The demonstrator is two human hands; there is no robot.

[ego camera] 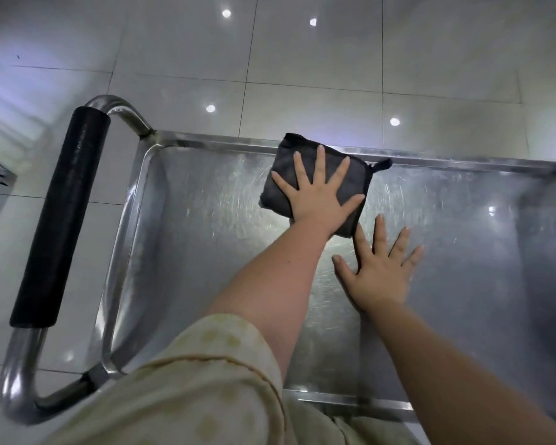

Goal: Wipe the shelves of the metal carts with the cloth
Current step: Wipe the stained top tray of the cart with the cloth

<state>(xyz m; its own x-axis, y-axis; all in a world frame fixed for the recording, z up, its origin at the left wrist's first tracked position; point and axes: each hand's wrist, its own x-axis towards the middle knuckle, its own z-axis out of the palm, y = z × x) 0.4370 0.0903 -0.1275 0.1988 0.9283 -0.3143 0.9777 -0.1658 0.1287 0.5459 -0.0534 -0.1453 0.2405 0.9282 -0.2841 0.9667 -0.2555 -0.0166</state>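
My left hand [318,195] lies flat with its fingers [320,155] spread on the folded dark cloth [284,152], at the far rim of the cart's top shelf [206,236]. My right hand [382,274] lies flat on the bare metal just beside the cloth. The black-sleeved handle [61,213] stands at the left, above the tiled floor [334,59].

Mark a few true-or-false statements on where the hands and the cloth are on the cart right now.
1. The left hand presses flat on the dark cloth. True.
2. The right hand grips the cart's handle. False: it lies flat on the bare shelf, just beside the cloth; nothing touches the black grip.
3. The cloth lies by the shelf's far rim. True.
4. The cloth is bunched up in a fist. False: it lies folded flat, with spread, straight fingers on top of it.
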